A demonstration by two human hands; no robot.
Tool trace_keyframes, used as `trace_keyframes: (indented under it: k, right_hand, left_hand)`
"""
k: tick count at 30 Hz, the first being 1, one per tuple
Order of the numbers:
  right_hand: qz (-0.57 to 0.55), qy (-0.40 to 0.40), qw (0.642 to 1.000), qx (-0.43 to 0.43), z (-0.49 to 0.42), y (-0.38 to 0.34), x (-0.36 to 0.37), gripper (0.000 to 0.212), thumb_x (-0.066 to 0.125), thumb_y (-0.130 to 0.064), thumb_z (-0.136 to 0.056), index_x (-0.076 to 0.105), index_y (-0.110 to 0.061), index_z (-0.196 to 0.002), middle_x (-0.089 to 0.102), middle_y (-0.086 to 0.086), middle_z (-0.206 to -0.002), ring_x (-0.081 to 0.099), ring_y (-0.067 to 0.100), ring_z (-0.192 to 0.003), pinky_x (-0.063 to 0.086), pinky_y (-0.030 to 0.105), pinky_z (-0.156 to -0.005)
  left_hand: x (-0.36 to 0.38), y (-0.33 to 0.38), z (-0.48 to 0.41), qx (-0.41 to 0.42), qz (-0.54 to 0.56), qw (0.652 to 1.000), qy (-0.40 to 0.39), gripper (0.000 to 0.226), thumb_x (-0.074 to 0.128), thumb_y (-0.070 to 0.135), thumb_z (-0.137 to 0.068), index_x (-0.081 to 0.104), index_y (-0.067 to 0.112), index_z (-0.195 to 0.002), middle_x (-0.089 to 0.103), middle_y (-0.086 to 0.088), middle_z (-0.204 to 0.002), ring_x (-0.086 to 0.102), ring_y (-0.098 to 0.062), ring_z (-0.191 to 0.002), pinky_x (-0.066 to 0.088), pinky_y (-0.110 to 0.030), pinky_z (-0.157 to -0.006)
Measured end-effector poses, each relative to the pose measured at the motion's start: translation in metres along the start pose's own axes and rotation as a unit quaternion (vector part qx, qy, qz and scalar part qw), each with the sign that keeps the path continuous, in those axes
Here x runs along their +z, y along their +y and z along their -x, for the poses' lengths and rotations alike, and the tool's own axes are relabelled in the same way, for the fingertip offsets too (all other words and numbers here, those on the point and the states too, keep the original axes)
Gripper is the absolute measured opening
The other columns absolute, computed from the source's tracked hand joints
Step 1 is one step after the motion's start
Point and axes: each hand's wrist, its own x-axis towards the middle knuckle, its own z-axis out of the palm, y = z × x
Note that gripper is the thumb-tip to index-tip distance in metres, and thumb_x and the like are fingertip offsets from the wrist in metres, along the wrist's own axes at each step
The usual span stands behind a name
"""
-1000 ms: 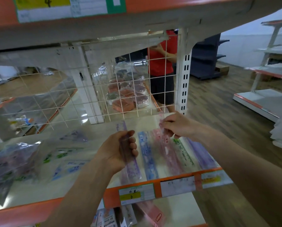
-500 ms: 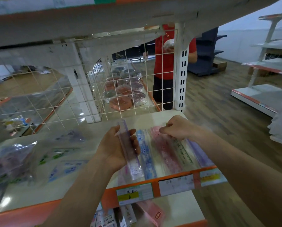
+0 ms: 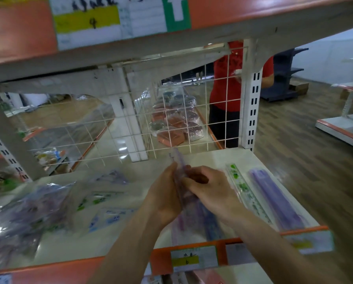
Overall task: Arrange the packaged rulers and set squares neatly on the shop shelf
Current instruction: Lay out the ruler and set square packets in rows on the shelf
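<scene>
- Over the middle of the shelf (image 3: 204,160), the left hand (image 3: 165,194) and right hand (image 3: 211,191) meet, curled fingers pinching a purple ruler (image 3: 179,165).
- A green ruler (image 3: 243,188) and a purple pack (image 3: 274,198) lie along the shelf's right edge.

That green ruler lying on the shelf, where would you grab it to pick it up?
The green ruler lies flat, running back to front, a purple pack close beside it. Probably pinch its near end across the narrow width, coming from the shelf front.
</scene>
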Motion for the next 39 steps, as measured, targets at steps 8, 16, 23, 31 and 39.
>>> trace_keyframes:
  k: [8,16,23,31,39]
  right_hand:
    - [-0.142,0.063,0.988,-0.022,0.007,0.009,0.01,0.011,0.063,-0.009,-0.088,0.068,-0.015,-0.096,0.071,-0.002,-0.084,0.067,0.003,-0.071,0.048,0.009,-0.059]
    - [-0.101,0.069,0.992,-0.026,0.008,0.017,0.01,0.011,0.058,-0.011,-0.091,0.063,-0.02,-0.088,0.068,-0.001,-0.078,0.062,-0.003,-0.064,0.045,0.009,-0.057]
    - [-0.105,0.034,0.993,-0.032,0.017,0.012,0.009,0.008,0.061,-0.01,-0.089,0.061,-0.018,-0.089,0.067,-0.001,-0.078,0.064,0.0,-0.064,0.045,0.009,-0.055]
    - [-0.167,0.062,0.984,-0.027,0.021,0.005,0.009,0.008,0.05,-0.01,-0.096,0.057,-0.01,-0.1,0.065,0.007,-0.066,0.057,0.003,-0.049,0.042,0.011,-0.047]
    - [-0.025,0.029,0.999,-0.006,0.02,-0.002,-0.024,0.013,0.056,-0.013,-0.093,0.066,-0.009,-0.087,0.064,-0.004,-0.064,0.058,-0.001,-0.05,0.041,0.007,-0.047]
  left_hand:
    - [-0.011,-0.028,0.024,0.196,-0.165,0.965,0.059,0.025,0.047,0.019,-0.097,0.07,0.011,-0.1,0.07,-0.016,-0.086,0.06,-0.022,-0.062,0.05,-0.028,-0.05]
    - [-0.017,-0.029,0.027,0.186,-0.125,0.969,0.107,0.019,0.057,0.021,-0.089,0.073,0.012,-0.097,0.066,-0.012,-0.077,0.058,-0.019,-0.063,0.049,-0.026,-0.053]
    - [-0.018,-0.028,0.031,0.168,-0.077,0.975,0.123,0.015,0.059,0.015,-0.088,0.074,0.012,-0.087,0.064,-0.01,-0.071,0.058,-0.018,-0.06,0.05,-0.026,-0.053]
    - [-0.021,-0.026,0.027,0.186,-0.048,0.965,0.179,0.037,0.043,0.033,-0.098,0.071,0.011,-0.088,0.062,-0.003,-0.069,0.051,-0.012,-0.055,0.035,-0.026,-0.051]
    - [-0.015,-0.025,0.031,0.192,-0.073,0.968,0.144,0.025,0.049,0.023,-0.095,0.068,0.006,-0.09,0.068,-0.008,-0.072,0.063,-0.017,-0.061,0.054,-0.026,-0.056]
